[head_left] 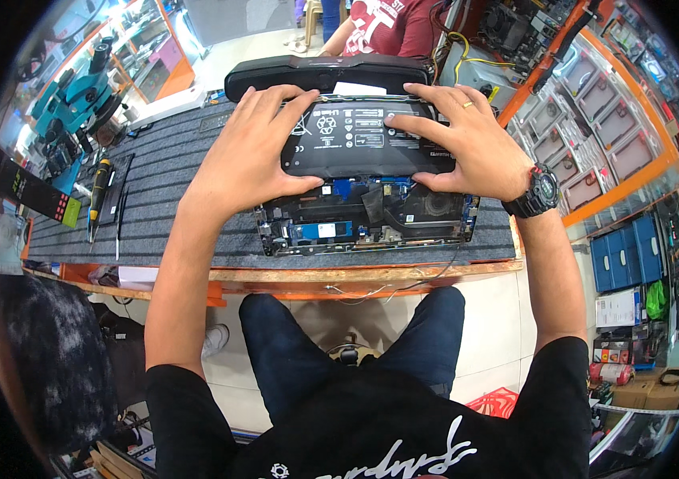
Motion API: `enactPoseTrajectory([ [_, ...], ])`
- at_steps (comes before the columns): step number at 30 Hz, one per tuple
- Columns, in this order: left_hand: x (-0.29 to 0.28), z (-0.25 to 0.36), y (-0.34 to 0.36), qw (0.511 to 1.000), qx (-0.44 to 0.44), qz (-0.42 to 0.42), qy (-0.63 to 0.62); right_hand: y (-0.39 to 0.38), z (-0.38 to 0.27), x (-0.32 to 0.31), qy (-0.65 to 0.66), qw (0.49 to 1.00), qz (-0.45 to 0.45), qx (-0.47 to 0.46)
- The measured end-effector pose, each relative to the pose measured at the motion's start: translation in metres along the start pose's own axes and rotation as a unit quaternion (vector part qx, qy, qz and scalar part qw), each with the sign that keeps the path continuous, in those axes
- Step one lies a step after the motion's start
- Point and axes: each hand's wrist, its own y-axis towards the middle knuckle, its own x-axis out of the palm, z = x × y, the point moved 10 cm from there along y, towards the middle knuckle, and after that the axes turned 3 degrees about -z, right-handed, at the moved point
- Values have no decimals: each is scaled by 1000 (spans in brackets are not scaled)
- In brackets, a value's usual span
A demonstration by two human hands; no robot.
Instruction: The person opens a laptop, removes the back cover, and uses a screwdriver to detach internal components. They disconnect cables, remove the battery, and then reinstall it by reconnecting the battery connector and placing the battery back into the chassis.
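A flat black laptop battery [339,160] with white print lies over the far half of an opened laptop base [371,227]. My left hand [251,152] grips the battery's left part, fingers at the far edge and thumb on the near edge. On its right part, my right hand [475,140] has its thumb at the near edge; the index finger rests on the top face and the other fingers reach to the far side. Bare circuit boards, a blue strip-shaped module [322,231] and a fan [437,205] show in the near half of the base.
A long black speaker-like bar [323,73] stands behind the laptop. On the grey ribbed mat [172,172] lies a yellow-black screwdriver [100,188], near a black box [36,191] and a teal microscope [76,100]. A person in a red shirt [391,28] sits across the table.
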Motion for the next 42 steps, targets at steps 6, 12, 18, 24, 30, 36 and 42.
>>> enactPoseTrajectory([
  [6, 2, 1, 0, 1000, -5, 0, -6, 1, -5, 1, -4, 1000, 13, -10],
  [12, -22, -23, -18, 990, -55, 98, -86, 0, -6, 0, -9, 1000, 16, -4],
  [18, 51, -84, -77, 764, -277, 190, -551, 0, -5, -2, 9, 1000, 12, -13],
  [24, 75, -70, -68, 698, -270, 139, -649, 1, -3, 0, 9, 1000, -7, -11],
  [30, 79, -75, -67, 711, -261, 138, -639, 2, -4, 3, 10, 1000, -23, -1],
  [36, 90, -73, -61, 670, -267, 100, -686, 3, -1, 3, 22, 999, -23, 18],
  [42, 94, -74, -56, 671, -254, 70, -693, 7, -2, 3, 26, 999, -28, 23],
])
